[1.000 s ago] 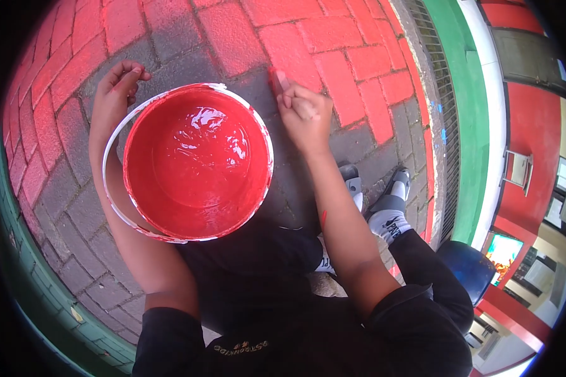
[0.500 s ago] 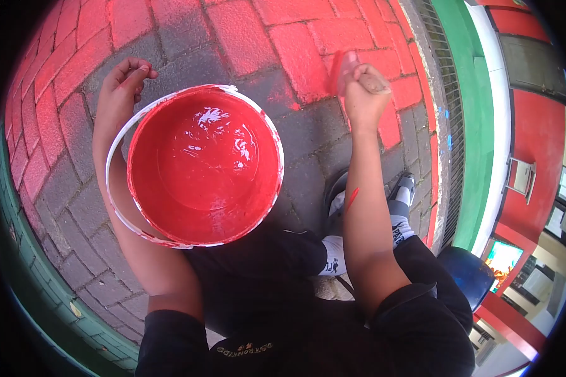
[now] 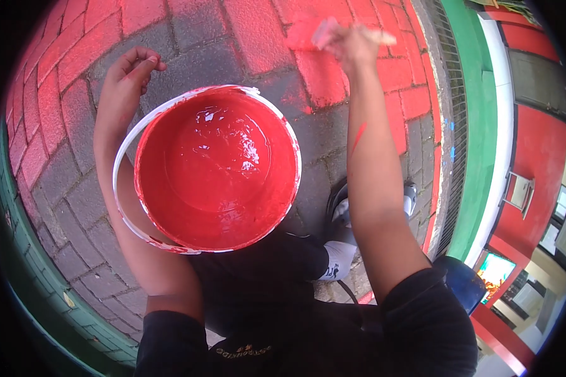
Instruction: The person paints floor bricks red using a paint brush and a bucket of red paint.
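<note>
A white-rimmed bucket (image 3: pixel 217 169) of wet red paint sits in front of my body, its white handle lowered to the left side. My left hand (image 3: pixel 132 72) is just past the bucket's upper left edge, fingers curled together around something I cannot make out; the left forearm passes behind the bucket. My right hand (image 3: pixel 355 49), blurred, is wrapped round a paintbrush (image 3: pixel 325 32), its reddened bristles pointing left over the red-painted bricks (image 3: pixel 321 72). A red paint streak marks my right forearm.
Unpainted grey bricks (image 3: pixel 324 135) lie between the bucket and the red area. On the right run a metal drain grate (image 3: pixel 460 125) and a green strip (image 3: pixel 478 144). My shoes and a dark blue round object (image 3: pixel 462 283) are at lower right.
My right hand has moved forward and slightly left with the brush, its arm now more extended. The bucket appears slightly further right in view. My left hand is nearly unchanged.
</note>
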{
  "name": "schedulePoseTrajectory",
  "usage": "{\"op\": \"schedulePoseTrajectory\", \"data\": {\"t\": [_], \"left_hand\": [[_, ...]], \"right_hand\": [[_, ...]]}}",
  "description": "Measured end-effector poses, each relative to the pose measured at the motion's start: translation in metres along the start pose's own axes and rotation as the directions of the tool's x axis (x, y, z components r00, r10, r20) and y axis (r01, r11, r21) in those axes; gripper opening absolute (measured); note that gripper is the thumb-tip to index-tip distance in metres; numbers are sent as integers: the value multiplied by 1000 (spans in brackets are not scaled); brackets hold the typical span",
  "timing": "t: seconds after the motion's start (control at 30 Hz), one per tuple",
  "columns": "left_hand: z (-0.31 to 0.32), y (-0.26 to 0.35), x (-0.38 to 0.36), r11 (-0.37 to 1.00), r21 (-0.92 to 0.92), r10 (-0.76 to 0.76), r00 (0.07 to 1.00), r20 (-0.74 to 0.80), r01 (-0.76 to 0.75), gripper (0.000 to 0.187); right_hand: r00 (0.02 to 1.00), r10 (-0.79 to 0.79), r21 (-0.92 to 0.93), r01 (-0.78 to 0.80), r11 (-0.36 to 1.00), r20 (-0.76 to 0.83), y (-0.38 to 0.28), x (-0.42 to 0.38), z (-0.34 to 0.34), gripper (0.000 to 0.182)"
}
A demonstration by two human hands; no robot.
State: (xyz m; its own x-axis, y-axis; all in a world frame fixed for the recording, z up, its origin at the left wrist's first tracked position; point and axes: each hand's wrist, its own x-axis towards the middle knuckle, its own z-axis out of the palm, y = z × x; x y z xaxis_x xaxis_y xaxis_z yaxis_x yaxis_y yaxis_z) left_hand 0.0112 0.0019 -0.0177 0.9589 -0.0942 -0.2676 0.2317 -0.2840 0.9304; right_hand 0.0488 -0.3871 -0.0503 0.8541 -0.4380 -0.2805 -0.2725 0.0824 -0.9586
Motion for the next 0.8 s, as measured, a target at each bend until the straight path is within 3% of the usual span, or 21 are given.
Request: {"op": "schedulePoseTrajectory", "data": {"t": [0.03,0.23,0.27,0.33,0.37,0.43,0.5,0.53,0.63,0.7,0.73,0.8], "left_hand": [[-1,-1,1,1000,-3,2,1000,-3,-2,13],[-1,-3,3,1000,-25,7,1000,-2,-7,14],[-1,-5,4,999,-24,26,1000,4,-26,14],[0,-6,1,999,-22,37,999,18,-37,14],[1,-4,0,999,-14,40,999,16,-40,14],[1,-1,0,999,-6,47,999,13,-47,14],[0,-2,0,998,-49,38,999,24,-37,14],[0,-2,0,998,-50,39,999,20,-38,14],[1,-2,-1,998,-18,65,998,0,-65,14],[1,-1,-1,997,-14,70,997,19,-70,14],[0,-2,0,997,-11,73,997,12,-73,14],[-2,-4,1,997,-12,76,997,9,-76,15]], "right_hand": [[994,31,118,-19,993,-102,19,-4,-15,18],[901,125,117,-83,990,-416,21,-116,-101,19],[903,118,115,-77,990,-413,16,-121,-105,19],[895,-137,-389,-43,920,-425,10,-131,-108,14],[870,-231,-377,57,925,-436,14,-122,-99,25],[840,-534,-682,332,652,-102,30,-84,-90,23],[721,-673,-796,308,521,-162,21,-63,-18,20],[833,-519,-794,179,581,-192,11,-50,8,20],[868,-465,-784,164,599,-173,-10,-2,59,25],[919,-388,-424,323,846,-73,-17,30,74,26],[918,-390,-419,328,847,-69,-18,33,72,26],[984,-175,117,177,977,-24,-20,33,59,21]]}}
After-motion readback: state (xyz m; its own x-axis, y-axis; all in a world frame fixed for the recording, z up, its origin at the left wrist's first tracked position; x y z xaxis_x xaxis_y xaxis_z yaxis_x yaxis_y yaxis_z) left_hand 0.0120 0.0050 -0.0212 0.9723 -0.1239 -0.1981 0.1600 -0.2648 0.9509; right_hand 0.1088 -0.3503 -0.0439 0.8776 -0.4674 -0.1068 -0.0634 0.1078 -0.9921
